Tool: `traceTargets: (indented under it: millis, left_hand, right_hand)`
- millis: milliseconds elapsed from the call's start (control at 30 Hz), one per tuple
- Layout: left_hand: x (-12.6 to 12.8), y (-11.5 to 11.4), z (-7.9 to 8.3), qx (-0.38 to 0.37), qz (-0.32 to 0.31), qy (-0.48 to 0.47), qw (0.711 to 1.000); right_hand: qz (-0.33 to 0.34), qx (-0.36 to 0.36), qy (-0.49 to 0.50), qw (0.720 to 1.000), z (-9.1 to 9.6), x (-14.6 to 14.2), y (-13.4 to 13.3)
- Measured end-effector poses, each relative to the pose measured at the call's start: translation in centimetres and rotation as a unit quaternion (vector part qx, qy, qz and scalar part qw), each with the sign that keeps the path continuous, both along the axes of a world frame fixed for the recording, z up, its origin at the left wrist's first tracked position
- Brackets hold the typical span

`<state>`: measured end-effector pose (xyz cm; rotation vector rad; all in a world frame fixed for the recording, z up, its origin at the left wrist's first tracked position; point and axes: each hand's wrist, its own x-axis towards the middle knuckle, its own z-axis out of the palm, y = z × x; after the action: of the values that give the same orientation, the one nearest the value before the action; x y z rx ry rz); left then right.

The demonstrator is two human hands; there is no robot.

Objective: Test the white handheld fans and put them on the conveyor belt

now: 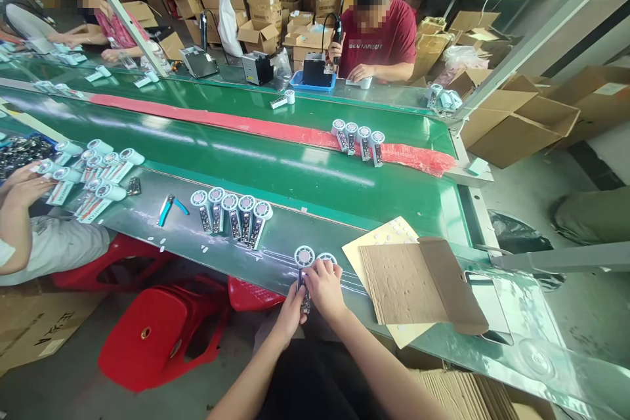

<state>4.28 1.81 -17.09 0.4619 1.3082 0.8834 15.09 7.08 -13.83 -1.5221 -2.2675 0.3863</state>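
Near the front edge of the metal bench, my left hand [290, 312] is closed round the handle of a small white handheld fan [304, 256]. The fan has a round grille head, and a dark circuit board shows along its handle. My right hand [325, 287] reaches over with bent fingers, its fingertips at the top of that handle; whatever they pinch is hidden. A second round fan head [326, 258] shows just behind my right fingers, its handle covered. To the left lies a row of several similar fans [231, 203], boards facing up.
A cardboard piece [403, 272] lies on a pale sheet with white dots [384, 236] at right. Blue-handled pliers [172, 208] rest at left. Fans stand on the conveyor's red strip [275, 126]. Co-workers sit opposite and at left. Red stools [147, 335] stand below.
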Motion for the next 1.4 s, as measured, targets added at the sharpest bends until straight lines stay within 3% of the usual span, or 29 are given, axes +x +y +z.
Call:
traceTargets:
  millis: [300,567,833,967,1400]
  left_hand:
    - [-1.2,-0.5,-0.6,0.023,-0.02,-0.082,0.996]
    - [-0.8,-0.4,-0.9,0.028,-0.017,-0.056,0.998]
    - [-0.3,-0.3,-0.5,0.027,-0.01,-0.019,0.999]
    - [0.2,-0.3,-0.5,0.026,-0.003,-0.018,0.999]
    - [2.1,-0.7,0.4,0.009,0.037,-0.03,0.999]
  right_hand:
    - [0.03,0.022,-0.016,0.999,-1.1,0.0,0.0]
    - [0.066,0.031,-0.004,0.997,-0.9,0.0,0.4]
    - [0.026,0.022,0.082,0.996,-0.4,5.8,-0.5]
    - [0.065,0.006,0.087,0.994,-1.2,7.7,-1.3]
    - [0.03,0.009,0.096,0.995,-2.7,6.5,-1.4]
